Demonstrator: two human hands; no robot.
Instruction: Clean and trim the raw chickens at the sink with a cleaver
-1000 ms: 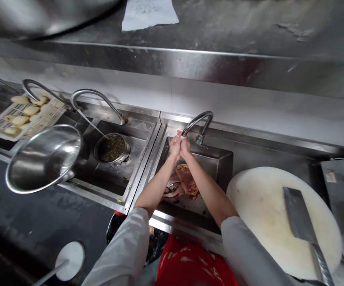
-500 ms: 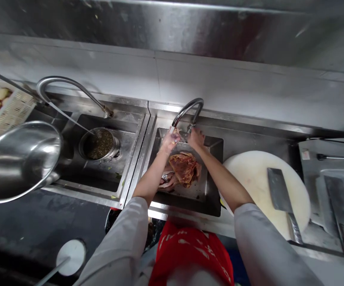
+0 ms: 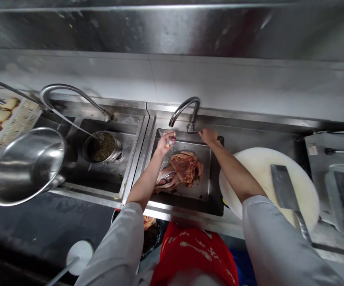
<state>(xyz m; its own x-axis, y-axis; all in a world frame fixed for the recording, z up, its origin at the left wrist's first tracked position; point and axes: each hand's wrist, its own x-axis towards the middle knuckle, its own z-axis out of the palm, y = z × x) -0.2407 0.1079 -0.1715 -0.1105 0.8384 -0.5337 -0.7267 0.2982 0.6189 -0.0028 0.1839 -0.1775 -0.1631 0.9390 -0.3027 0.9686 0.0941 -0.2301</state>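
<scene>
My left hand [image 3: 165,143] is closed around a small dark-red piece of raw meat [image 3: 171,139] with white and yellow bits, above the back left of the right-hand sink [image 3: 209,186]. My right hand [image 3: 209,136] is closed at the end of the thin faucet lever [image 3: 194,132], to the right of the faucet's base. The curved faucet [image 3: 180,109] shows no stream. Below my hands, a reddish-brown opened carcass [image 3: 186,167] lies on the sink bottom. Paler raw meat [image 3: 166,180] lies against its left side.
Water runs from the left faucet [image 3: 70,86] into a pot [image 3: 101,147] in the left sink. A large steel bowl [image 3: 26,167] and a basket [image 3: 30,115] of peeled potatoes stand farther left. On the right, a cleaver [image 3: 284,186] lies on a round white cutting board [image 3: 249,171].
The water from the middle faucet has stopped. My right hand has moved right from the faucet's base, and my left hand has drawn slightly left and away from the spout, still holding the meat.
</scene>
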